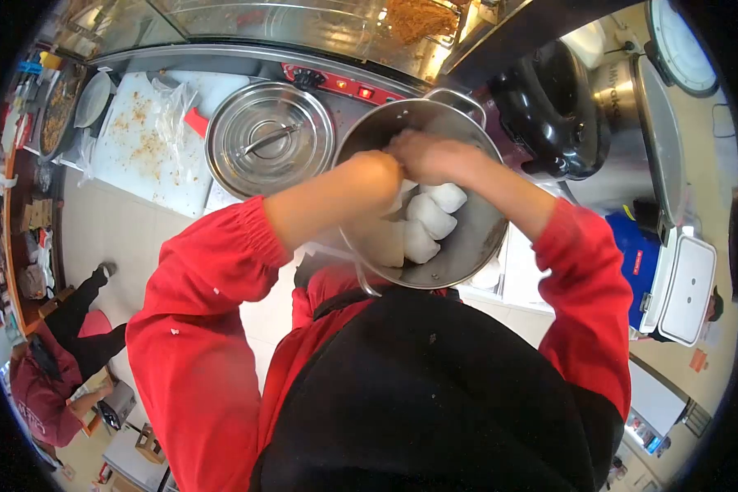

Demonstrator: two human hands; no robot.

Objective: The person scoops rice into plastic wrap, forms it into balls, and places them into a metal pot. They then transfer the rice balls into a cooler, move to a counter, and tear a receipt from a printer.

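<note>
Apron: a black apron (435, 394) fills the bottom of the view, closest to the lens, over red sleeves (197, 328).
Counter: beyond it runs a steel counter (221, 197) with a white cutting board (152, 148) scattered with crumbs.
Pot: a big steel pot (467, 246) sits right in front of the person, tilted toward the body.
Lid: a round steel lid (269, 141) lies just to the left of the pot, apart from it.
Cooker: a black rice cooker (558, 107) stands open to the right.
Dough: white, oblong dough pieces (431, 215) are piled in the pot, directly beneath the fingers, their long axes running roughly across the pot.
Left hand: the left hand (377, 176) is over the pot's near-left rim, knuckles up; fingers hidden, so I cannot tell what they grip.
Right hand: the right hand (435, 156) meets it above the pile, fingers curled in tight, seemingly pinching something white; it sits nearer the dough.
Bystander: another person (45, 381) crouches on the floor, far left.
</note>
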